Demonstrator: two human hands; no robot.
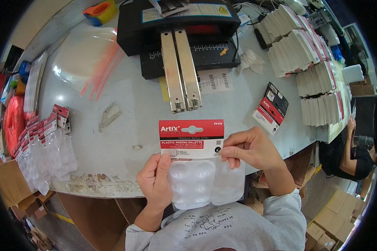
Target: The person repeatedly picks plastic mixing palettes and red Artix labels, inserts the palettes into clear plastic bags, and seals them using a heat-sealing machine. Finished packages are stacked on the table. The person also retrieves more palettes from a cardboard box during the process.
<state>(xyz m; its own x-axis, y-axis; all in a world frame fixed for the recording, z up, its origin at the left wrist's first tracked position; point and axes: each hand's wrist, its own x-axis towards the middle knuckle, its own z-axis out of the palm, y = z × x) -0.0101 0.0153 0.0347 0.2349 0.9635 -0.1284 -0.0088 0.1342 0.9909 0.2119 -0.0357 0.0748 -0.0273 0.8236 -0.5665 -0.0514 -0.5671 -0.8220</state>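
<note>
A clear plastic paint palette (pixel 192 184) with rounded wells hangs in front of me, near the table's front edge. Over its top sits a red, black and white header card (pixel 191 144) with a hanging slot. My left hand (pixel 156 178) is closed on the card's lower left corner, thumb in front. With thumb and fingers my right hand (pixel 253 149) pinches the card's lower right edge. A second clear panel of the pack shows to the right of the wells.
A black machine (pixel 178 39) with two long metal arms stands at the back. Packed palettes (pixel 50 150) are piled at left, below clear bags (pixel 86 58). Stacked header cards (pixel 293 50) fill the right; one loose card (pixel 271 108) lies nearer. Another person (pixel 349 150) is at far right.
</note>
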